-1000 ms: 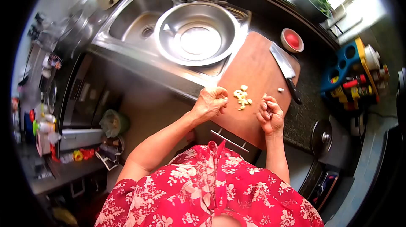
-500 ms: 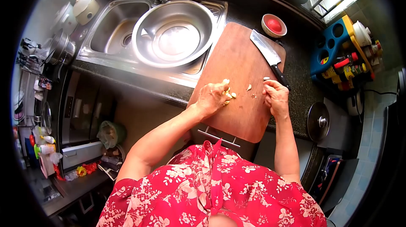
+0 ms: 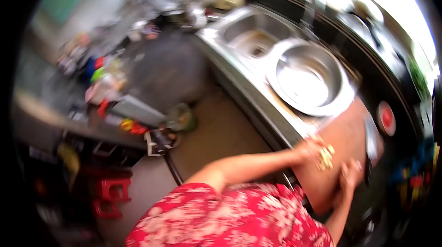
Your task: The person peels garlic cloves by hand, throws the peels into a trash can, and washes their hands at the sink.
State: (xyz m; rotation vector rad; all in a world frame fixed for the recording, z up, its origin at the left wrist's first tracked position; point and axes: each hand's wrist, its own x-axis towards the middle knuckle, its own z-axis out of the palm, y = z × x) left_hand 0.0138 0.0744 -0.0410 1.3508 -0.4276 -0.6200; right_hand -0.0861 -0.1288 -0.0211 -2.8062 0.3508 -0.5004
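The head view is smeared by motion. My left hand (image 3: 309, 149) is at the left part of the wooden cutting board (image 3: 343, 129), beside a small pile of pale garlic cloves (image 3: 326, 157); its fingers are blurred. My right hand (image 3: 351, 173) rests over the board's right part, fingers bent, and whatever it might hold is too blurred to make out. A knife (image 3: 370, 139) with a black handle lies along the board's far right side. Beyond it stands a small bowl (image 3: 386, 118) with something red inside.
A large metal basin (image 3: 307, 77) sits over the right part of the sink (image 3: 253, 40). Left of the counter edge, a bin (image 3: 182, 118) stands on the floor near a red stool (image 3: 113, 189). Coloured bottles in a rack (image 3: 416, 173) are at the right.
The view has swung left, so the board and both hands now appear further right. The cloves show more openly beside my left hand, and my right hand is nearer to them.
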